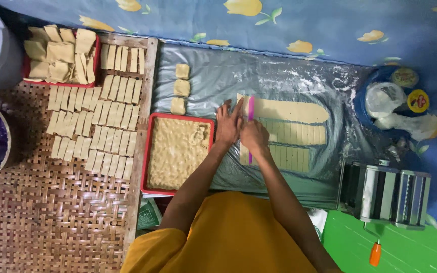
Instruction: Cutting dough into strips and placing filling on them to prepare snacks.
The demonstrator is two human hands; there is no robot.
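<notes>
My left hand (228,124) rests flat on the plastic sheet (279,71), fingers spread beside the left end of the dough strips. My right hand (254,135) grips a pink-edged clear ruler (251,108) laid across three long pale dough strips (289,110). The two nearer strips (299,146) are scored into many narrow pieces; the farthest one is uncut past the ruler.
A red tray of crumbly filling (178,151) sits left of my hands. Three small dough squares (181,88) lie above it. Cut dough pieces (97,126) cover a woven bamboo tray, with a red basket of stacked pieces (61,55). A pasta roller (385,194) stands right.
</notes>
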